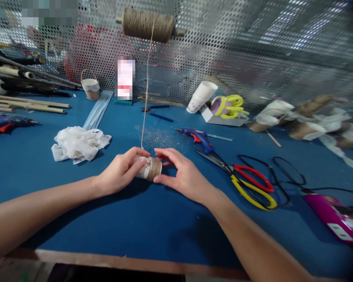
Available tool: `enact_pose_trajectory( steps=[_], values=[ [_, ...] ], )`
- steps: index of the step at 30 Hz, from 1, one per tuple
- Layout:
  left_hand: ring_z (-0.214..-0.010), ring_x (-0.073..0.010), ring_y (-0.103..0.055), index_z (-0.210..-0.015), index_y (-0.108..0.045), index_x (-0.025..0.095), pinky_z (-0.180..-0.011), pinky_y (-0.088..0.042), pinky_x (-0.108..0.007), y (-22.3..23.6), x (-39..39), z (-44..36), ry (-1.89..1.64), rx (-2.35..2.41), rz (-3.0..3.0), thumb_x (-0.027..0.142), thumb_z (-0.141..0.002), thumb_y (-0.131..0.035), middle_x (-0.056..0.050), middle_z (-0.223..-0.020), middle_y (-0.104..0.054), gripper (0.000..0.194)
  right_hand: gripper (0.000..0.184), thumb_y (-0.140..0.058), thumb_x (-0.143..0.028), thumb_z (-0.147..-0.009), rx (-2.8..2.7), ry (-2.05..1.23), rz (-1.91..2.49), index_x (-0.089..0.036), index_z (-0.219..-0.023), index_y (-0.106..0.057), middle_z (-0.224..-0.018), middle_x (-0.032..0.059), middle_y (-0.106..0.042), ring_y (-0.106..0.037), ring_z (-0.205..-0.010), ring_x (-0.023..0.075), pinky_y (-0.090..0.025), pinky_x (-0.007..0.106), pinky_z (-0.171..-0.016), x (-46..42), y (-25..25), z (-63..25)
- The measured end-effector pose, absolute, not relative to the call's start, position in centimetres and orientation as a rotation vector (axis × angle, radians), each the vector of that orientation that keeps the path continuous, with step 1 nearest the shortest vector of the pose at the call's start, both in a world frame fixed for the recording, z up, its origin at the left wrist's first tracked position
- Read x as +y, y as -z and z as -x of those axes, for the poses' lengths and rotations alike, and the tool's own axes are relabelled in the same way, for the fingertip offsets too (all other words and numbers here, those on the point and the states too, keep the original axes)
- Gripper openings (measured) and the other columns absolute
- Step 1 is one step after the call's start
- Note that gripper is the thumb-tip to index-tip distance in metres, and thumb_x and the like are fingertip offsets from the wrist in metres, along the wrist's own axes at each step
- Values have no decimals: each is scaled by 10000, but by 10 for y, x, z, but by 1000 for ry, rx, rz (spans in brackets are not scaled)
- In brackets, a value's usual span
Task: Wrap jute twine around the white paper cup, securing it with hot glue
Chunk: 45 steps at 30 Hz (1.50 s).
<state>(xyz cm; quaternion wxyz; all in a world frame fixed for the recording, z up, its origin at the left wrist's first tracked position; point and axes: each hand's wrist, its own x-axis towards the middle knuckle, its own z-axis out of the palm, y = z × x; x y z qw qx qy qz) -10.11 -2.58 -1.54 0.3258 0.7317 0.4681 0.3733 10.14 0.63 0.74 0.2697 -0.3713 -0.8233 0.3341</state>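
A white paper cup (147, 172), partly wrapped with brown twine, lies on its side just over the blue table. My left hand (126, 169) is closed round its left end, thumb on top. At the wrapped end, my right hand (176, 169) curves with thumb and fingers apart; whether its fingertips touch the twine I cannot tell. The twine strand (146, 94) runs up from the cup to a large twine spool (148, 24) on a rod in front of the perforated metal panel.
Crumpled white lace (79, 143) lies at left. Right of my hands are a blue glue gun (195, 137), scissors (247, 186) with red and yellow handles, and a purple power strip (331, 215). Stacked paper cups (200, 98), pliers (157, 111) and a small twine basket (91, 88) stand or lie behind.
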Motion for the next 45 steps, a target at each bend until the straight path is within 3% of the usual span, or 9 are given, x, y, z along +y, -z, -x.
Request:
enact_pose_trajectory(
  steps=[5,9,14,20,23,28,32,38,45],
  values=[
    [-542,-105,-545,-1036,-526,138,-506,-403,-199,14,-25,102,-926,1215,-2017,290,-920,-391,8,-655,-615,234,322,-532,-414,-815,-1905,-399,1687,-162,-993,-622,-907,118,-658,-622,-833,232,-477,388,-784,52,-28,-140],
    [-514,-102,-536,-1030,-528,144,-485,-390,-195,16,-23,104,-931,1227,-2083,281,-921,-385,31,-595,-576,226,82,-631,-276,-686,-1864,-285,2053,-197,-666,-631,-704,113,-655,-622,-795,297,-445,405,-711,95,-22,-170],
    [-532,-100,-547,-1031,-533,147,-505,-409,-197,18,-21,104,-951,1235,-2097,272,-925,-375,21,-637,-599,228,259,-628,-116,-557,-1822,-414,2104,-236,-414,-449,-455,42,-522,-605,-655,280,-407,365,-610,116,-6,-179],
    [-553,-101,-555,-1025,-533,134,-519,-421,-197,19,-18,103,-949,1248,-2084,257,-924,-375,6,-669,-616,225,47,-555,-149,-623,-1691,-634,1880,-184,-654,-564,-638,68,-610,-587,-635,205,-440,342,-619,98,-15,-170],
    [-563,-103,-563,-1023,-526,140,-520,-424,-195,19,-18,104,-948,1245,-2075,255,-925,-375,6,-673,-618,214,212,-575,-261,-671,-1647,-781,1681,-190,-871,-566,-851,56,-641,-586,-675,150,-473,298,-656,73,-29,-165],
    [-569,-101,-574,-1014,-511,147,-518,-431,-193,18,-18,105,-963,1242,-2065,264,-926,-373,-7,-722,-641,202,227,-661,-421,-675,-1812,-1088,1500,-201,-700,-609,-650,27,-618,-558,-559,142,-469,283,-544,23,-52,-162],
    [-554,-98,-573,-996,-501,146,-508,-426,-192,17,-19,104,-975,1213,-2064,262,-921,-374,-7,-709,-645,187,211,-588,-407,-761,-1928,-1222,1376,-218,-844,-634,-562,-8,-583,-519,-459,122,-423,250,-413,-3,-50,-155],
    [-535,-89,-555,-1000,-491,137,-481,-401,-182,17,-19,102,-994,1188,-2079,250,-921,-367,-10,-704,-644,184,168,-593,-384,-763,-2127,-959,1418,-257,-662,-637,-464,-24,-551,-472,-375,125,-409,275,-383,-19,-31,-144],
    [-499,-82,-507,-1002,-497,123,-478,-398,-184,18,-17,102,-966,1227,-2071,255,-923,-359,-14,-680,-624,206,160,-569,-333,-734,-2440,-636,1205,-348,-766,-725,-646,8,-681,-588,-569,207,-490,383,-636,-18,-24,-154]
  ],
)
